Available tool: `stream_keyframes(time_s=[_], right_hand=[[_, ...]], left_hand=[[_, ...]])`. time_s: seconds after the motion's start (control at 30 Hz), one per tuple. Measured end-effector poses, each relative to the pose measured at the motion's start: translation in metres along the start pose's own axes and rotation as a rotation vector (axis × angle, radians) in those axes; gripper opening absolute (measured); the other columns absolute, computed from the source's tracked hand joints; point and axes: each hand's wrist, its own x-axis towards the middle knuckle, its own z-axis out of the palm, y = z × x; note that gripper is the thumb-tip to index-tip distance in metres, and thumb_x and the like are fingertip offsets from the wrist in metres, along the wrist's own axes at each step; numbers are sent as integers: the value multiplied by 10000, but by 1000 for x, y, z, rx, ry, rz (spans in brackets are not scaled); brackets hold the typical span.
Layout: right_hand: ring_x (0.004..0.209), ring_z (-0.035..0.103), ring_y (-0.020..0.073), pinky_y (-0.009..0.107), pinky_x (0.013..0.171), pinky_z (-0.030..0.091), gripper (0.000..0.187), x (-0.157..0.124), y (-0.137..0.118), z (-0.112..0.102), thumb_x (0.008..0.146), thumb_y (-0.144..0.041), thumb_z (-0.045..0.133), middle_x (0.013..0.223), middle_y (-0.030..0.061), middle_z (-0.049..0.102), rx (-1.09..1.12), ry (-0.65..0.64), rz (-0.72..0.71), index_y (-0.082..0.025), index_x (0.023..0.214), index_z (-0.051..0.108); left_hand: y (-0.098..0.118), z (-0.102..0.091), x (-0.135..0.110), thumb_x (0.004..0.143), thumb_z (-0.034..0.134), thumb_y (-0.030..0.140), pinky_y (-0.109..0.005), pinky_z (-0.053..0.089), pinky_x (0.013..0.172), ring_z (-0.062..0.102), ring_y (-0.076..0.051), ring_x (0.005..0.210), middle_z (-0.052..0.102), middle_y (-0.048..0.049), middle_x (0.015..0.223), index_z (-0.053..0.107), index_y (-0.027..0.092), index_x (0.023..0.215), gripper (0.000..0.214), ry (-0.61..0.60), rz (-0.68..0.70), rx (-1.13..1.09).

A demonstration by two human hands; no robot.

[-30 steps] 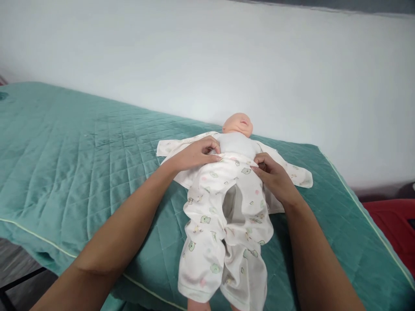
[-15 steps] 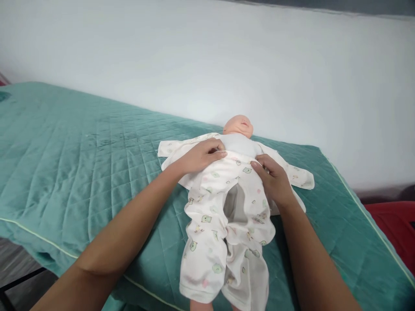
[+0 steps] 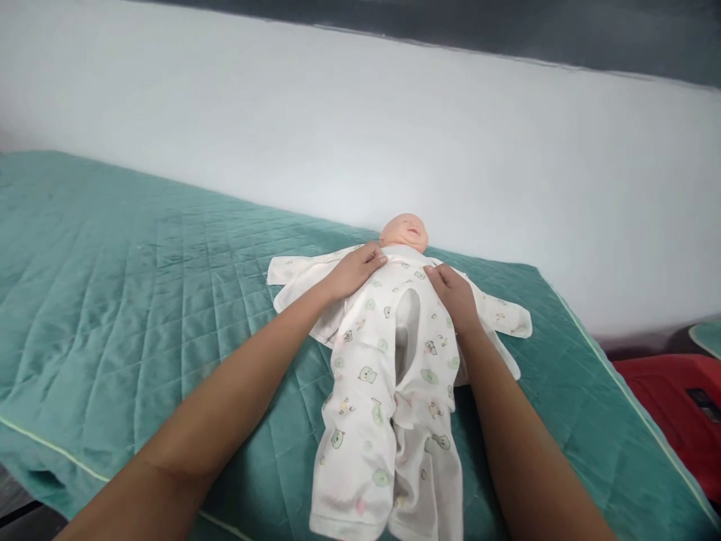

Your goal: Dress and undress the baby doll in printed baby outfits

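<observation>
A baby doll (image 3: pixel 404 231) lies on its back, its head toward the wall. White baby pants (image 3: pixel 360 376) with small animal prints cover its legs and belly, with an opening at the crotch. My left hand (image 3: pixel 359 269) grips the waistband on one side, up at the doll's chest. On the other side, my right hand (image 3: pixel 452 293) pinches the same waistband between thumb and fingers. Beneath the doll a matching baby shirt (image 3: pixel 510 315) lies spread, both sleeves stretched outward. The doll's feet are out of sight.
A green quilted cover (image 3: pixel 140 300) lies over the bed under the doll. Behind it stands a white wall (image 3: pixel 338 120) with a dark band on top. At the right, beyond the bed's edge, is a red plastic chair or stool (image 3: pixel 670 406).
Both hands have drawn the waistband up from the belly to the doll's chest. The pant legs look smoother and straighter. The view has tilted slightly upward.
</observation>
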Motion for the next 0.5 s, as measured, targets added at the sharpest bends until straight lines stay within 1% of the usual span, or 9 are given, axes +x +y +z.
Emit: stream_keyframes(time_s=[0.07, 0.13, 0.2, 0.27, 0.33, 0.4, 0.47, 0.5], right_hand=[[646, 414, 166, 308, 631, 313, 406, -2, 0, -1, 932, -523, 510, 617, -37, 439, -18, -4, -2, -241, 663, 396], [634, 422, 169, 310, 629, 324, 359, -6, 1, -3, 935, -530, 504, 619, -40, 458, -15, -15, -21, -248, 718, 450], [668, 455, 181, 318, 661, 366, 338, -8, 4, -4, 943, -534, 488, 670, -27, 499, 2, -20, -93, -250, 759, 479], [801, 512, 213, 358, 778, 418, 343, -6, 8, -5, 949, -534, 473, 808, 19, 569, -10, -8, -216, -247, 762, 500], [994, 524, 260, 431, 940, 403, 362, 0, 13, -4, 946, -533, 476, 1018, 79, 611, -55, 14, -326, -240, 737, 512], [1167, 486, 302, 495, 1057, 331, 385, 7, 15, -3, 942, -531, 481, 1234, 113, 597, -88, 10, -384, -234, 699, 511], [1265, 462, 312, 504, 1105, 291, 405, 14, 15, -3, 949, -514, 474, 1380, 99, 564, -73, -54, -404, -229, 661, 493], [1283, 468, 305, 489, 1108, 297, 404, 16, 13, -3, 954, -500, 466, 1412, 83, 561, -54, -97, -403, -228, 657, 498]], left_hand=[[0, -1, -2, 974, 446, 385, -309, 394, 742, 523, -185, 794, 555, -3, 816, 471, 214, 832, 224, -11, 9, 47], [1, -3, -6, 989, 421, 385, -323, 409, 763, 530, -192, 809, 568, -18, 840, 488, 210, 847, 235, -16, 47, 144], [1, -5, -8, 1001, 405, 380, -354, 426, 860, 540, -216, 927, 597, -59, 967, 523, 199, 876, 250, 8, 119, 283], [0, -5, -8, 1006, 406, 378, -403, 394, 999, 506, -253, 1119, 587, -103, 1176, 561, 186, 912, 264, 50, 182, 417], [-3, -5, -6, 1016, 389, 371, -436, 341, 1083, 462, -266, 1240, 551, -110, 1311, 582, 183, 957, 276, 44, 197, 472], [-5, -5, -3, 1030, 347, 360, -427, 349, 1079, 493, -250, 1231, 570, -98, 1303, 588, 184, 995, 300, -5, 180, 453], [-6, -7, 2, 1032, 329, 364, -391, 403, 998, 557, -232, 1118, 619, -86, 1194, 587, 186, 1004, 315, -37, 157, 420], [-5, -8, 5, 1027, 335, 370, -370, 423, 940, 576, -226, 1050, 635, -79, 1128, 584, 187, 990, 311, -37, 144, 412]])
